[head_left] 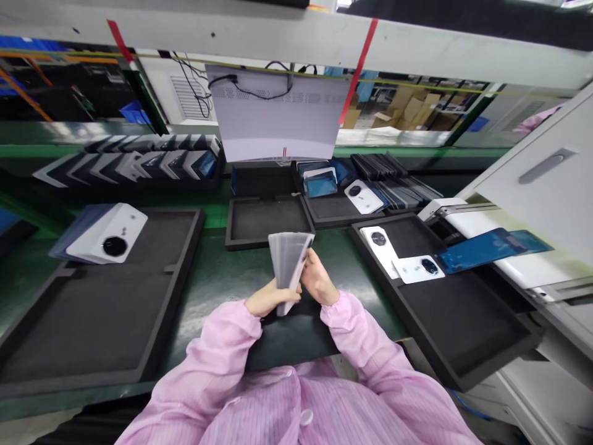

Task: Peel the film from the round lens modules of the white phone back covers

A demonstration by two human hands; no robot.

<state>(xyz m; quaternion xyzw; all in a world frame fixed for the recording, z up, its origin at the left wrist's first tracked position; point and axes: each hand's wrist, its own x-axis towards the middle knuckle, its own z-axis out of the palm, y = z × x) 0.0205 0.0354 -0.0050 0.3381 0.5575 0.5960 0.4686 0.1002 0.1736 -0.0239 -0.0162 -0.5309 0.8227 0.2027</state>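
Note:
A fanned stack of thin phone back panels [288, 259] stands upright in front of my chest, pale grey and whitish at the edges. Near its lower end, my left hand [267, 298] is closed around it with the thumb across the front. My right hand [319, 281] is closed at the right side, its fingertips at the stack's right edge and partly hidden behind it. Below the hands lies the dark green worktop [210, 278].
On the left, a black foam tray [92, 315] bears a pile of white panels [123, 232] with round camera rings. Another black tray [445, 309] at right carries white panels [419, 270]. Blue-filmed panels [482, 249] lie on white equipment. A monitor back [280, 117] stands ahead.

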